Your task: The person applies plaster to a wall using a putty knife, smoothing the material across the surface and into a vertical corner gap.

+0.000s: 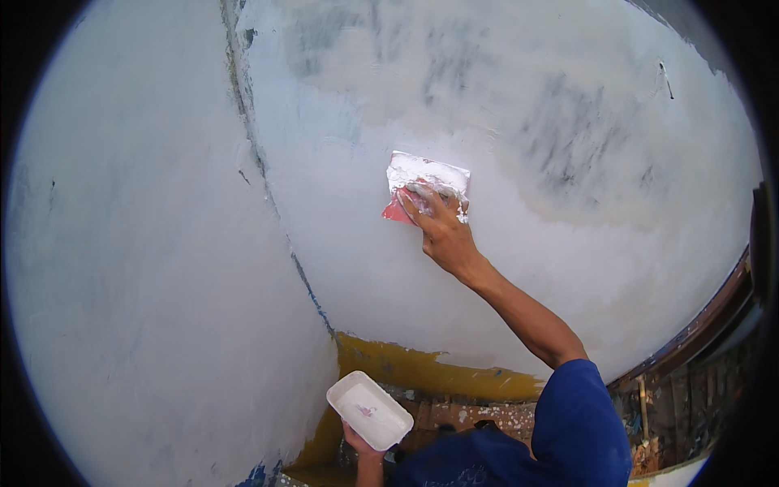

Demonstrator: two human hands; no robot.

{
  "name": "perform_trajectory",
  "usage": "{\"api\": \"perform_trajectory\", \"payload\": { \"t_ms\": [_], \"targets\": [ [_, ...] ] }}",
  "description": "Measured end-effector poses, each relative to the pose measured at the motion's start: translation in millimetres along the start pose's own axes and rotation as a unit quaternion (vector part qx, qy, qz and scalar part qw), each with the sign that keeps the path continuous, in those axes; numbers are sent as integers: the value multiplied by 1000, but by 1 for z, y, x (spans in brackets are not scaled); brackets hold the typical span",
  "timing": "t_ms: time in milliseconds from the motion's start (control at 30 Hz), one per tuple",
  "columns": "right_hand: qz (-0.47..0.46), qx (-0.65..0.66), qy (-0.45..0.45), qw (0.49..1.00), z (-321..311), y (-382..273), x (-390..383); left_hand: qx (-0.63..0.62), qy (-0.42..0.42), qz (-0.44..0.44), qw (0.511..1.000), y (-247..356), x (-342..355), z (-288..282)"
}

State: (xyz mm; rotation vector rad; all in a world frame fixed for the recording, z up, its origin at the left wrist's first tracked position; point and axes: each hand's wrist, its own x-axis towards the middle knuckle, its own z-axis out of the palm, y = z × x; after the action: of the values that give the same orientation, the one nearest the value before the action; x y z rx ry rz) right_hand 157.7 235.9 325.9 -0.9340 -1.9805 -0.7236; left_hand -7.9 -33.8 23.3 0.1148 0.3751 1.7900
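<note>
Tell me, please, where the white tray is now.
In the head view, the white tray is low, slightly left of centre, held in the left hand, near the yellow wall band.

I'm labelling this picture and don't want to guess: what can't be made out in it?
Head view:
Left hand: most fingers hidden by the white tray.
Left forearm: cut off by the lower edge.
Red spreader: partly covered by right hand and white paste.
Thin dark mark, upper right: too small to identify.
Lower-right clutter: too dim and blurred to name.
</note>
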Motion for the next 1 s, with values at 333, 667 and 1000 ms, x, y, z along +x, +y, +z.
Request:
{"api": "perform_trajectory", "payload": {
  "t_ms": [333,667,1000],
  "targets": [
    [59,-11,340,939,-71,41,66,-25,8,29,999,9,-6,2],
    [-4,189,121,974,-17,-33,63,0,7,27,1000,8,0,-2],
    [18,-16,122,992,-17,34,92,-15,-22,6,1000,1,12,8]
  ]
}}
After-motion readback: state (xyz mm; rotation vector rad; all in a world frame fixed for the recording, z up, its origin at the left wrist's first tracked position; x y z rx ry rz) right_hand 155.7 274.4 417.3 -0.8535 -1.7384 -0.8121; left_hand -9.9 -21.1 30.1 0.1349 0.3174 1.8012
